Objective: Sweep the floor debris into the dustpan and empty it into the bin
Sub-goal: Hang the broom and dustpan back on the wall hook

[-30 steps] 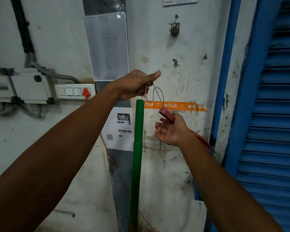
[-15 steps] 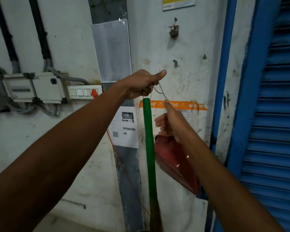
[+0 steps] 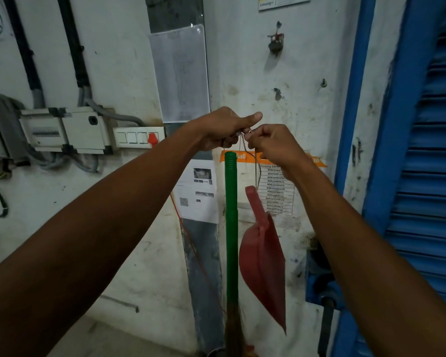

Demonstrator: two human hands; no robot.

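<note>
A broom with a green ribbed handle [image 3: 231,228] hangs upright against the white wall, its top just under my left hand [image 3: 222,128]. My left hand pinches thin strings [image 3: 242,140] at the top. A red dustpan [image 3: 264,261] dangles from a string to the right of the broom handle, handle up. My right hand [image 3: 273,145] meets the left one and pinches the same strings. The broom's bristles are mostly out of view at the bottom edge. No bin or floor debris shows.
A switch plate [image 3: 138,137] and electrical boxes [image 3: 65,130] with cables are mounted on the wall at left. Papers and an orange-headed list [image 3: 278,186] are stuck behind the broom. A blue shutter [image 3: 433,176] fills the right side. Hooks [image 3: 276,42] sit higher on the wall.
My right hand let go of the dustpan handle and rose to the strings by my left hand. The dustpan dropped and now hangs from its string. The view shifted left.
</note>
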